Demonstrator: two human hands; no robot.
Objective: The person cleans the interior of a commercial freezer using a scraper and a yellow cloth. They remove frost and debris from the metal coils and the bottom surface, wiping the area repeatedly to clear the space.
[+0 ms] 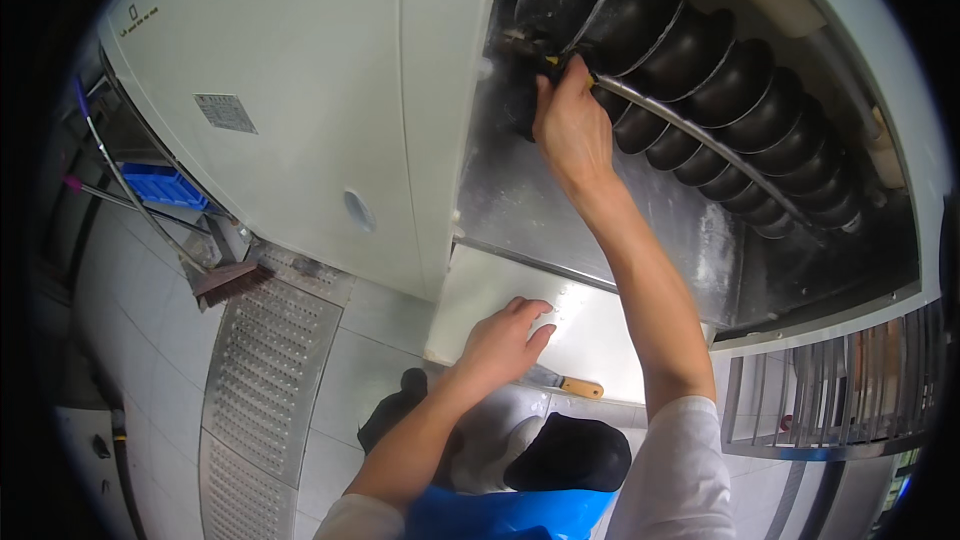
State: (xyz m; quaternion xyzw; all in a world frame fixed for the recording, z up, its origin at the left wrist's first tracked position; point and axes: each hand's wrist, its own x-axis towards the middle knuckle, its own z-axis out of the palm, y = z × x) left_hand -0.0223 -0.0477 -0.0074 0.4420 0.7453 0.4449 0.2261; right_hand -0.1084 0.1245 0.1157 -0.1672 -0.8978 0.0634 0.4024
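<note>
My right hand [574, 120] reaches into an open machine housing, its fingers closed around a dark fitting with yellow parts at the end of a long metal rod [697, 131]. Beside and behind the rod run black spiral rollers [675, 52] with whitish residue on their ridges. Below them slopes a wet-looking metal plate [555, 195]. My left hand [510, 341] hovers at a white ledge [592, 322], fingers apart and holding nothing. Near it, a scraper with a wooden handle [582, 388] lies at the ledge's front edge.
A large white machine panel [322, 90] stands at the left. A broom [229, 281] leans by a blue plastic crate [165, 184]. A perforated metal drain cover [270, 375] crosses the tiled floor. At the right is a metal rack [832, 397]. My black shoe [570, 454] is below the ledge.
</note>
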